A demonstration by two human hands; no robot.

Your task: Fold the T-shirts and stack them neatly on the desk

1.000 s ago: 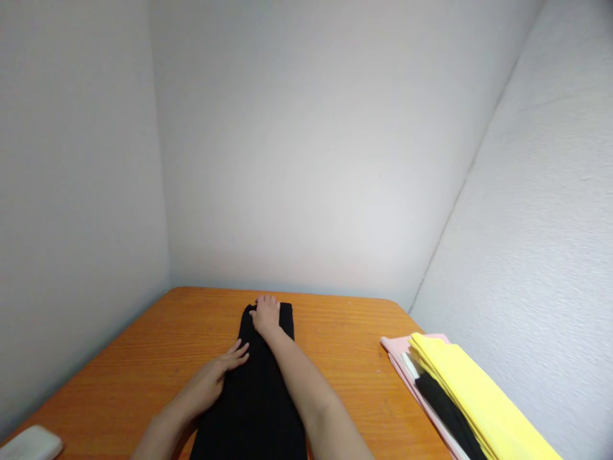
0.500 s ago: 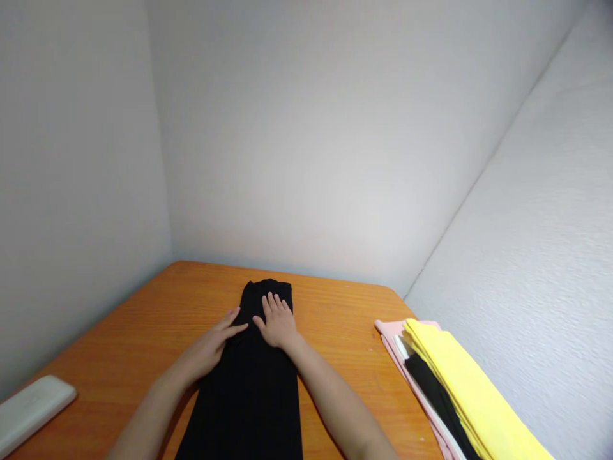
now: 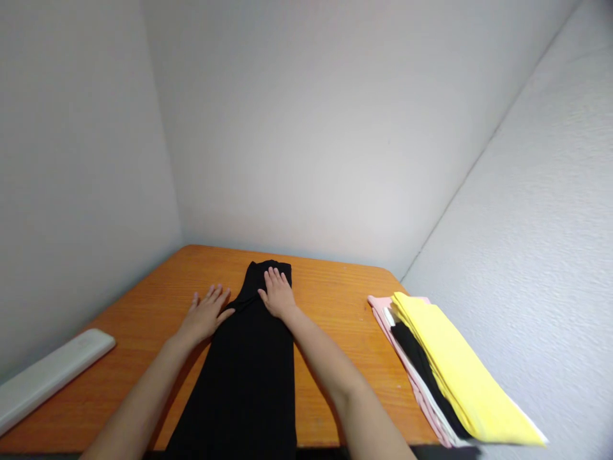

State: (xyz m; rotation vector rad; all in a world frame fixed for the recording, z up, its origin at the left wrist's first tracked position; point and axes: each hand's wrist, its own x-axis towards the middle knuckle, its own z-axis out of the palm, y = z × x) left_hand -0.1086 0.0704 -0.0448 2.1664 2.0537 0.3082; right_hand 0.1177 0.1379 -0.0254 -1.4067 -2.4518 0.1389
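While the right hand (image 3: 278, 295) lies flat with spread fingers upon one long black fabric garment (image 3: 249, 377), mid-bench (image 3: 330, 303), the left hand (image 3: 202, 318), also spread, touches its left edge by the thumb; neither is grasping. One pile of folded cloths (image 3: 445, 358), at right, shows four colours: yellow, black, white, pink.

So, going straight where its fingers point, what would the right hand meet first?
The right hand would probably meet the far end of the long black cloth, then orange wooden tabletop; depth is unclear.
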